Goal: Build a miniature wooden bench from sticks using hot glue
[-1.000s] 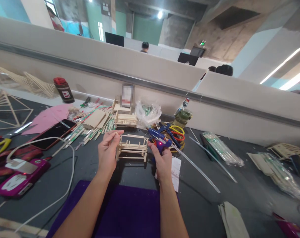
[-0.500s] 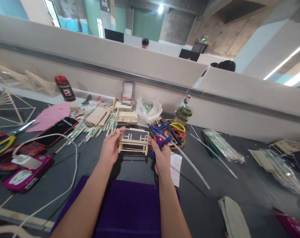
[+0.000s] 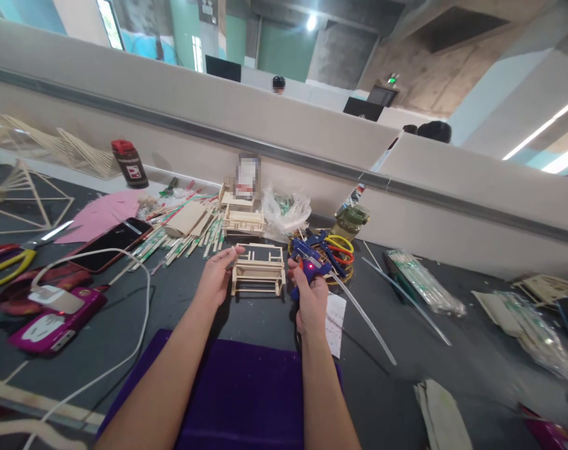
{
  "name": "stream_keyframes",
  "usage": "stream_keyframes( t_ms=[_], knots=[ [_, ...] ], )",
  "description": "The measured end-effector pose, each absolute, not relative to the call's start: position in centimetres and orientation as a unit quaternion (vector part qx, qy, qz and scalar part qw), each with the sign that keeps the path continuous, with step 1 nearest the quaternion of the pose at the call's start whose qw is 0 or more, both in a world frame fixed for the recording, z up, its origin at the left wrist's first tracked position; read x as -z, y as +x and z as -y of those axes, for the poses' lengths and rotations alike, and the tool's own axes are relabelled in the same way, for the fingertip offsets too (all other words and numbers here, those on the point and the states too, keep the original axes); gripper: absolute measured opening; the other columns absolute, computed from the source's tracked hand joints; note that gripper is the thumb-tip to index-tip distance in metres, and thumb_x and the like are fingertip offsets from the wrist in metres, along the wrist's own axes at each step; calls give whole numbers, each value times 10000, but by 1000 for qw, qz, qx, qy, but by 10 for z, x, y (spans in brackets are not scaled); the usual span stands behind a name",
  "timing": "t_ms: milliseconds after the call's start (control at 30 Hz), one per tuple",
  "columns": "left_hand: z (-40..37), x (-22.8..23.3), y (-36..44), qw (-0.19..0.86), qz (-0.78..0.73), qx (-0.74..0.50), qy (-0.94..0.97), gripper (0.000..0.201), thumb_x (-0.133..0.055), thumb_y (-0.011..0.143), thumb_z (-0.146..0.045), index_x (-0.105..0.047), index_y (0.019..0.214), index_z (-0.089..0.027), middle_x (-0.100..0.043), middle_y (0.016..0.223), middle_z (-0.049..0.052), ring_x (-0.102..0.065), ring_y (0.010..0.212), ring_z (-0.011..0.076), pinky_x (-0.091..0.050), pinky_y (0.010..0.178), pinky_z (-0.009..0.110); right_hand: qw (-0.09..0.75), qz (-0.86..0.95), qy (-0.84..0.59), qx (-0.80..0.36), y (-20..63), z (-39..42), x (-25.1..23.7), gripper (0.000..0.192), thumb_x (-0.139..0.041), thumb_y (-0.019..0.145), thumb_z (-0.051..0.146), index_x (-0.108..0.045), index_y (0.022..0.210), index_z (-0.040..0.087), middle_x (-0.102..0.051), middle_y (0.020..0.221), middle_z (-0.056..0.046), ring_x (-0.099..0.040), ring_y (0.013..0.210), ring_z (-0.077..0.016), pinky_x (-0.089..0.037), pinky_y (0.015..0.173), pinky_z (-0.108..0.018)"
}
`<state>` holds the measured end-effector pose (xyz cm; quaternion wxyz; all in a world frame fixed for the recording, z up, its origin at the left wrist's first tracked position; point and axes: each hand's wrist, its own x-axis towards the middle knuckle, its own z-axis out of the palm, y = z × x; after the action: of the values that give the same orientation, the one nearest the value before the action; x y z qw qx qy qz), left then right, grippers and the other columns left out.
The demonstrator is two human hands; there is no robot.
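I am in a large shared workroom, laid out like an open-plan office but used for model-making. A long partition (image 3: 194, 119) runs along the far side of my desk (image 3: 382, 400), and beyond it I see dark screens (image 3: 223, 68) and the heads (image 3: 435, 131) of other people. The bare concrete ceiling (image 3: 453, 28), the strip lights (image 3: 544, 125) at far right and the green exit sign (image 3: 392, 79) suit a work building more than a home. My desk shows the craft: stick models (image 3: 84, 150) at far left, scissors (image 3: 19, 259) at left, loose sticks (image 3: 190, 240), a glue gun (image 3: 311, 251), and bagged sticks (image 3: 425, 281) at right.
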<state>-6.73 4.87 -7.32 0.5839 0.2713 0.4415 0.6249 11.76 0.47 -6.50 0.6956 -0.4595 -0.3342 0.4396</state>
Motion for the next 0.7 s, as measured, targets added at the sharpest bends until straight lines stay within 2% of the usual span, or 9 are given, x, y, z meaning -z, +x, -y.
stream_keyframes(
  t_ms=[100, 167, 233, 300, 433, 533, 600, 700],
  knots=[
    [-50, 76, -70, 528, -465, -647, 293, 414, -835, 564, -467, -756, 811, -145, -704, 1074, 125, -645, 854, 207, -484, 691, 288, 701, 348, -469, -409, 124, -4, 62, 365, -718, 764, 399, -659, 1039, 167, -733, 1031, -79, -692, 925, -205, -561, 776, -333],
    [-49, 76, -71, 451, -484, -673, 329, 391, -805, 618, -484, -760, 819, -151, -688, 1092, 116, -623, 937, 214, -474, 764, 300, 689, 372, -478, -399, 127, -1, 59, 339, -699, 782, 411, -660, 1015, 167, -733, 1004, -76, -699, 800, -183, -551, 645, -285],
    [-45, 71, -71, 365, -498, -694, 370, 341, -754, 699, -476, -767, 859, -174, -687, 1043, 89, -599, 984, 213, -459, 828, 308, 668, 400, -492, -389, 127, 1, 56, 317, -684, 797, 425, -675, 974, 162, -735, 905, -57, -658, 645, -141, -512, 564, -255],
    [-40, 64, -68, 323, -491, -705, 396, 296, -720, 755, -444, -770, 910, -197, -690, 1001, 64, -594, 967, 200, -451, 848, 305, 651, 423, -503, -380, 126, 4, 53, 317, -682, 801, 434, -692, 944, 152, -714, 778, -33, -591, 555, -114, -485, 539, -246],
    [-31, 49, -62, 420, -423, -720, 354, 260, -751, 748, -365, -761, 940, -191, -705, 958, 48, -604, 789, 137, -473, 766, 270, 635, 445, -500, -387, 119, 10, 47, 316, -694, 795, 436, -686, 917, 145, -676, 696, -18, -522, 514, -106, -438, 502, -241],
    [-30, 43, -61, 490, -390, -715, 311, 317, -785, 709, -308, -737, 1002, -198, -697, 848, 23, -594, 679, 101, -492, 713, 253, 620, 455, -503, -394, 115, 13, 44, 304, -694, 798, 435, -671, 895, 148, -674, 707, -24, -509, 508, -106, -425, 493, -243],
    [-30, 41, -63, 524, -373, -708, 292, 341, -793, 699, -285, -716, 1024, -212, -684, 787, 1, -602, 651, 93, -506, 691, 243, 608, 462, -507, -400, 113, 15, 42, 306, -692, 799, 440, -666, 897, 151, -684, 746, -35, -511, 508, -106, -431, 496, -247],
    [-31, 41, -64, 574, -360, -692, 250, 285, -810, 686, -276, -695, 936, -202, -686, 764, -7, -624, 642, 88, -530, 673, 224, 599, 472, -504, -405, 110, 17, 40, 302, -679, 805, 450, -666, 885, 158, -689, 770, -42, -509, 508, -108, -443, 501, -252]
  ],
)
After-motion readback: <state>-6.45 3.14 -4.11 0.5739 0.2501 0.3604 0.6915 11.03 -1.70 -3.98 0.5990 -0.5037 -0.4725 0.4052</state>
